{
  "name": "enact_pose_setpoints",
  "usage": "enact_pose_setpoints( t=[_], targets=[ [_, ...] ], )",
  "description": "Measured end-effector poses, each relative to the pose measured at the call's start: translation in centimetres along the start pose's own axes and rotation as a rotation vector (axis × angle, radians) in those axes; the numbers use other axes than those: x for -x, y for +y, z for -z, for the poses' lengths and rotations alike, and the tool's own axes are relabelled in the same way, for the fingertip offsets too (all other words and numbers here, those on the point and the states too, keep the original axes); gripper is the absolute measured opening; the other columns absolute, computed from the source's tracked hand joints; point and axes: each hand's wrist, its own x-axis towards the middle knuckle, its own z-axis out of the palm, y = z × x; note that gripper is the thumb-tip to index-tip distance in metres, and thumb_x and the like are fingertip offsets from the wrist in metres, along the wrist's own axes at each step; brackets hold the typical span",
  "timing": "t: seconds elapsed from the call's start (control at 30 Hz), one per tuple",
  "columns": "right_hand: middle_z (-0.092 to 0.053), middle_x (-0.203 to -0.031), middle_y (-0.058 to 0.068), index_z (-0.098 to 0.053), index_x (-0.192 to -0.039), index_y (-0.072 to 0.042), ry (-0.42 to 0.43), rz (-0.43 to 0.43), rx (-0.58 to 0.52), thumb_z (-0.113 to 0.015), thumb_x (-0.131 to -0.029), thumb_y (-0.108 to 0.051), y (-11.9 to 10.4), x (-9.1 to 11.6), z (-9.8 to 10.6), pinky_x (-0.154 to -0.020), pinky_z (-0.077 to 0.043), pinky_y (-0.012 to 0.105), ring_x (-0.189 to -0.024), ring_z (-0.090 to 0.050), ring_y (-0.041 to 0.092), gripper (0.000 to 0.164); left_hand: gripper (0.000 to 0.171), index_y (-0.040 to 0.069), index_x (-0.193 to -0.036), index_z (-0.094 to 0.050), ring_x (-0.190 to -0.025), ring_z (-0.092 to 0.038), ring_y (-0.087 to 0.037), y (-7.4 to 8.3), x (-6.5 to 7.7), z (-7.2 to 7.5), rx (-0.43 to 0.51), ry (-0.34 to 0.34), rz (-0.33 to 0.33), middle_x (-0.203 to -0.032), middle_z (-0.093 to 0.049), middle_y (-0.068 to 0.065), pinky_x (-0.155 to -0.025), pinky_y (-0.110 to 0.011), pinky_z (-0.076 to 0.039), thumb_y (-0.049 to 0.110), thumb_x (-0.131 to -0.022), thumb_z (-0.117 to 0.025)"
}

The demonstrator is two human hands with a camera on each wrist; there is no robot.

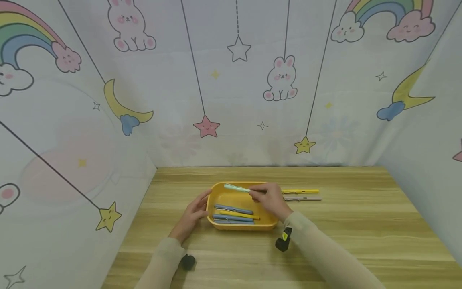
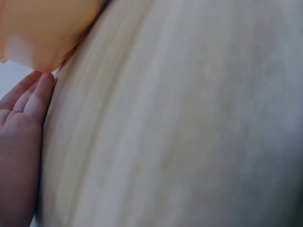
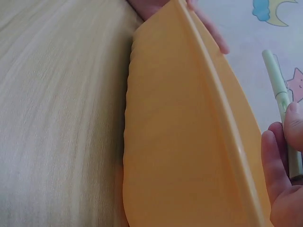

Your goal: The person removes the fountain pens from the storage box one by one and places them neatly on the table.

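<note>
My right hand (image 1: 268, 197) pinches a pale mint-green pen (image 1: 234, 188) between thumb and fingers, above the back of a yellow plastic tray (image 1: 245, 227). The right wrist view shows this pen (image 3: 274, 73) with its clip end pointing away from the hand. My left hand (image 1: 189, 218) rests against the tray's left end, its fingers nearly straight; in the left wrist view the fingertips (image 2: 46, 78) touch the tray wall (image 2: 42, 33). Inside the tray, a yellow pen (image 1: 240, 215) lies among several blue pens (image 1: 234, 209), roughly parallel, towards the near side.
Right of the tray, a yellow pen (image 1: 301, 191) and a pale greyish-pink pen (image 1: 303, 198) lie side by side on the wood-grain table (image 1: 346, 233). A printed cloth (image 1: 252, 152) hangs behind the table and along both sides. Dark wrist devices (image 1: 283, 241) hang below the sleeves.
</note>
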Motion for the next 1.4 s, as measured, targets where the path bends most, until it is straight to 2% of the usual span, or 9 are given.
enact_pose_setpoints(
  t=[0.17,0.37,0.57,0.63,0.7,0.83,0.9,1.13,1.4],
  targets=[
    [-0.077,-0.116,0.018,-0.08,-0.119,-0.005,0.01,-0.021,-0.055,-0.071,-0.098,-0.005,0.1,0.1,0.4,-0.093,-0.06,0.049,-0.105,-0.077,0.031,0.023,0.072,0.025,-0.162,-0.041,-0.153,-0.038,-0.033,0.1,0.1,-0.1,-0.002,0.004,0.006,-0.167,-0.039,-0.013,-0.115,-0.023,-0.038,0.002,-0.096,-0.058],
    [-0.077,-0.118,0.017,-0.081,-0.118,-0.007,0.037,0.039,-0.018,-0.071,-0.097,-0.004,0.2,0.1,0.9,-0.09,-0.061,0.05,-0.104,-0.076,0.032,0.023,0.072,0.023,-0.163,-0.04,-0.153,-0.038,-0.034,0.2,0.1,-0.1,-0.005,0.004,0.006,-0.167,-0.038,-0.014,-0.115,-0.024,-0.038,0.001,-0.097,-0.057],
    [-0.078,-0.116,0.015,-0.082,-0.116,-0.009,0.059,0.035,-0.01,-0.074,-0.096,-0.004,0.1,0.3,1.6,-0.085,-0.063,0.048,-0.101,-0.077,0.031,0.022,0.072,0.026,-0.162,-0.042,-0.153,-0.039,-0.033,0.3,0.0,-0.1,-0.012,0.008,0.01,-0.167,-0.039,-0.013,-0.116,-0.024,-0.038,0.0,-0.096,-0.057],
    [-0.078,-0.116,0.013,-0.083,-0.115,-0.011,0.064,0.036,-0.007,-0.075,-0.095,-0.006,0.2,0.4,1.8,-0.074,-0.063,0.039,-0.096,-0.078,0.028,0.022,0.072,0.024,-0.162,-0.041,-0.153,-0.038,-0.034,0.2,0.0,-0.1,-0.011,0.006,0.001,-0.167,-0.039,-0.014,-0.114,-0.022,-0.038,-0.001,-0.096,-0.057],
    [-0.079,-0.114,0.011,-0.083,-0.114,-0.012,0.067,0.047,-0.007,-0.077,-0.094,-0.008,0.3,0.4,2.1,-0.059,-0.053,0.03,-0.079,-0.073,0.023,0.021,0.072,0.022,-0.162,-0.041,-0.153,-0.038,-0.034,0.2,0.0,-0.1,-0.009,0.003,-0.01,-0.167,-0.038,-0.015,-0.113,-0.019,-0.038,-0.002,-0.096,-0.057],
    [-0.079,-0.115,0.011,-0.083,-0.113,-0.012,0.064,0.072,-0.009,-0.078,-0.094,-0.011,0.5,0.5,2.4,-0.049,-0.032,0.024,-0.056,-0.045,0.015,0.02,0.072,0.021,-0.162,-0.041,-0.153,-0.037,-0.035,0.1,0.0,-0.1,-0.007,0.0,-0.019,-0.167,-0.038,-0.015,-0.112,-0.017,-0.039,-0.003,-0.096,-0.056],
    [-0.079,-0.114,0.011,-0.084,-0.112,-0.012,0.068,0.077,-0.006,-0.079,-0.094,-0.013,0.6,0.6,2.6,-0.049,-0.032,0.024,-0.055,-0.041,0.014,0.019,0.072,0.021,-0.163,-0.041,-0.153,-0.037,-0.035,0.2,0.1,-0.1,-0.008,0.001,-0.015,-0.167,-0.038,-0.015,-0.111,-0.017,-0.039,-0.002,-0.096,-0.056],
    [-0.079,-0.113,0.009,-0.084,-0.109,-0.012,0.08,0.064,-0.03,-0.081,-0.093,-0.018,0.6,0.8,2.9,-0.061,-0.05,0.025,-0.081,-0.067,0.018,0.018,0.072,0.023,-0.162,-0.04,-0.153,-0.038,-0.033,0.2,0.2,-0.1,-0.022,0.009,0.005,-0.167,-0.038,-0.014,-0.114,-0.021,-0.038,-0.001,-0.097,-0.056],
    [-0.08,-0.112,0.009,-0.084,-0.109,-0.011,0.086,0.085,-0.049,-0.082,-0.092,-0.016,1.1,1.1,3.7,-0.055,-0.042,0.022,-0.064,-0.047,0.011,0.018,0.071,0.025,-0.162,-0.041,-0.153,-0.039,-0.034,0.3,0.1,-0.2,-0.022,0.007,0.005,-0.167,-0.038,-0.013,-0.116,-0.025,-0.038,0.0,-0.097,-0.056]
  ],
)
